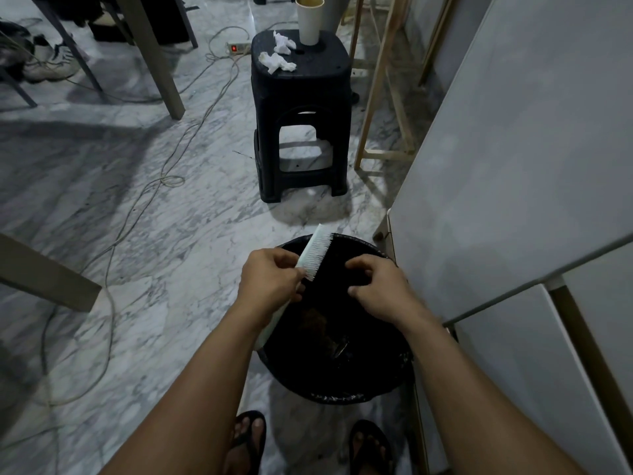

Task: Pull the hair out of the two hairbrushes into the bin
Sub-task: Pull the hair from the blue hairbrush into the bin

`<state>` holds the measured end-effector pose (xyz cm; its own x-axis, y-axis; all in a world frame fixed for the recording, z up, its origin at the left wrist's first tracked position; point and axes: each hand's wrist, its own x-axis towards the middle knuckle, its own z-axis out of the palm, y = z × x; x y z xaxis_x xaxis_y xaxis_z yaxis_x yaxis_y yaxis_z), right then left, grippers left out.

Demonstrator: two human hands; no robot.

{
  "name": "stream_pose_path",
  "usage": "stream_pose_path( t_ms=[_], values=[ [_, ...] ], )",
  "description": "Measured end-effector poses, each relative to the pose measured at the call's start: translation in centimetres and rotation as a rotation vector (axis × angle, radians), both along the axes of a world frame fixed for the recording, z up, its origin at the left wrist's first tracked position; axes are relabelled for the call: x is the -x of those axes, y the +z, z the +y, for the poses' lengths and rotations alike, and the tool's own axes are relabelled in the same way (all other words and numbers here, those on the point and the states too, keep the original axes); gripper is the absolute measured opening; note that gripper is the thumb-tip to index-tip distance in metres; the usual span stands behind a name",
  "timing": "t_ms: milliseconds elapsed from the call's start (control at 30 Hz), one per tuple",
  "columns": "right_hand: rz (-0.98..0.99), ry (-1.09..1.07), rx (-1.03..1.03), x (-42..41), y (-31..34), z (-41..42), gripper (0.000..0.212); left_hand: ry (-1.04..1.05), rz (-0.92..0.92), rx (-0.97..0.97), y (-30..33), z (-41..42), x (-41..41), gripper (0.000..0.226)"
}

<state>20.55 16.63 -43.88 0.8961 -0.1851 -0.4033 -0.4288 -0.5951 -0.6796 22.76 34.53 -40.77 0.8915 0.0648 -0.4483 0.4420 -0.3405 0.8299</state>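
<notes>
Directly below both hands sits the bin [337,378], so pulled hair falls in; the left hand [270,281] grips the hairbrush [313,253], bristles facing the pinched-together right hand [378,286].

The left hand [270,275] covers the middle of the pale hairbrush [313,250], and its handle disappears under the wrist. Inside the black bin [342,382] below the hairbrush, the contents are too dark to identify. The right hand [376,286] curls its fingertips out of sight.
</notes>
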Motion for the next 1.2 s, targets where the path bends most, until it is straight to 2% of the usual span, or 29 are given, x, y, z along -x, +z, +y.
stream_pose_path(
  t_ms=[100,200,267,333,433,467,567,600,667,767,900,1067,1133,1200],
  values=[
    [-0.237,-0.125,-0.224,0.3,0.9,0.3,0.046,-0.051,0.041,0.138,1.1,-0.3,1.0,0.007],
    [-0.365,-0.004,-0.242,0.7,1.4,0.5,0.051,-0.079,0.088,0.226,1.9,-0.3,1.7,0.007],
    [-0.349,-0.057,-0.177,1.0,1.5,0.3,0.036,-0.074,0.128,0.276,2.5,0.0,2.2,0.007],
    [-0.281,-0.243,-0.09,1.4,1.7,-0.3,0.017,-0.061,0.165,0.328,3.2,0.7,2.7,0.006],
    [-0.154,-0.308,-0.013,1.6,1.9,-1.1,0.011,-0.055,0.196,0.374,3.9,1.5,3.2,0.006],
    [-0.131,-0.305,-0.081,1.6,2.2,-1.1,0.006,-0.058,0.204,0.383,4.1,1.7,3.3,0.006],
    [-0.038,-0.311,-0.578,1.6,4.3,-0.3,0.03,-0.073,0.228,0.451,5.1,1.8,3.8,0.009],
    [-0.02,-0.312,-0.731,1.6,5.3,0.0,0.032,-0.079,0.236,0.477,5.5,1.8,4.0,0.011],
    [-0.037,-0.311,-0.853,1.6,7.3,0.4,0.028,-0.082,0.25,0.529,6.3,1.9,4.3,0.014],
    [-0.13,-0.349,-0.797,1.7,10.4,0.5,0.012,-0.139,0.251,0.536,8.5,2.4,5.0,0.016],
    [-0.187,-0.339,-0.711,1.9,15.7,-0.1,0.002,-0.312,0.147,0.341,13.0,2.8,5.5,0.029],
    [-0.3,-0.262,-0.444,2.5,24.9,-0.2,0.005,-0.334,-0.111,0.227,21.0,2.4,6.2,0.029],
    [-0.366,-0.274,-0.33,2.9,29.2,-0.4,0.015,-0.329,-0.219,0.19,24.7,1.6,6.6,0.025],
    [-0.432,-0.245,-0.197,3.7,33.4,-1.3,0.009,-0.356,-0.302,0.162,28.2,0.6,7.0,0.02]
  ],
)
